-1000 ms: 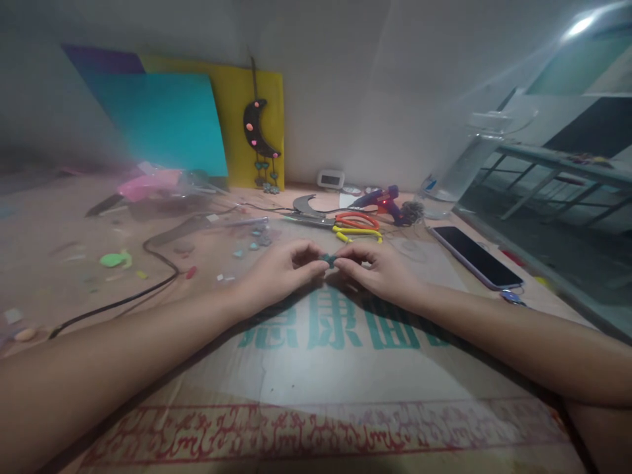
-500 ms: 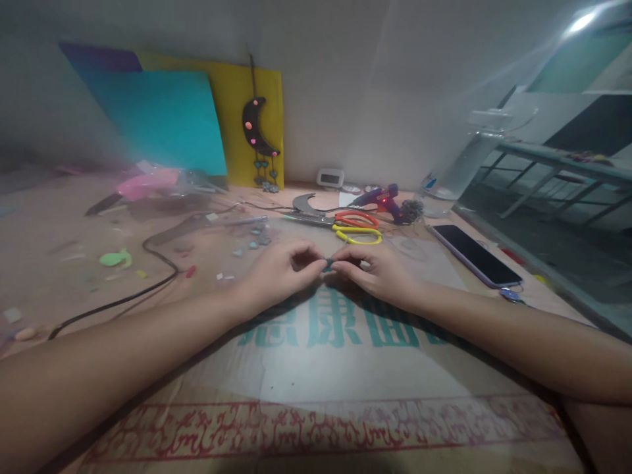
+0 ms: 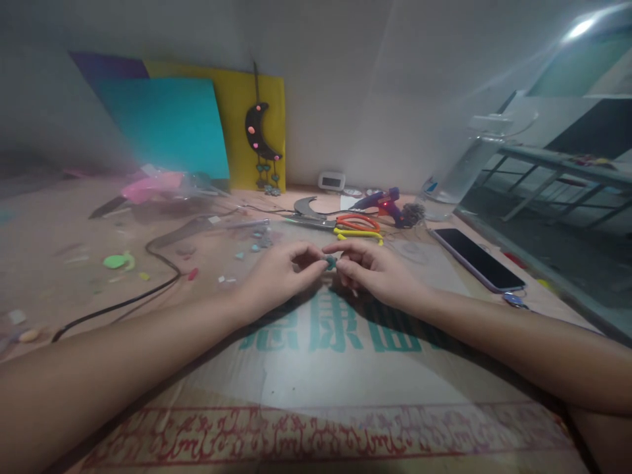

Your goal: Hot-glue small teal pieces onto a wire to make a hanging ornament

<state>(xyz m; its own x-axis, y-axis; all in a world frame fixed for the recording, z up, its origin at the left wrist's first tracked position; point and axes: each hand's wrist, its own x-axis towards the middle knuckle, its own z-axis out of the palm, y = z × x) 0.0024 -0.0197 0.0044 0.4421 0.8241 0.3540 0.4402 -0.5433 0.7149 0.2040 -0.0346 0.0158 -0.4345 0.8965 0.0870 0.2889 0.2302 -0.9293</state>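
Observation:
Between the fingertips of both hands is a small dark teal piece (image 3: pixel 330 263), too small to name by kind. My left hand (image 3: pixel 291 266) pinches it from the left with thumb and forefinger. From the other side my right hand (image 3: pixel 368 266) grips it with the thumb, its forefinger stretched out over the top. Both hands are just above the printed cardboard (image 3: pixel 316 375). Behind them lie scissors (image 3: pixel 358 224) with red and yellow handles and a grey crescent cutout (image 3: pixel 309 208). Several small teal pieces (image 3: pixel 255 248) lie beyond my left hand.
A glue gun (image 3: pixel 385 205) with a lit red light lies at the back, near a phone (image 3: pixel 478 260) and a clear bottle (image 3: pixel 454 171). A decorated dark crescent (image 3: pixel 257 131) hangs before yellow card (image 3: pixel 232 118). A black cable (image 3: pixel 118 296) crosses the left.
My right hand's forefinger has lifted and stretched out over the small piece, and its other fingers have shifted. My left hand keeps its pinch. The view has tilted slightly.

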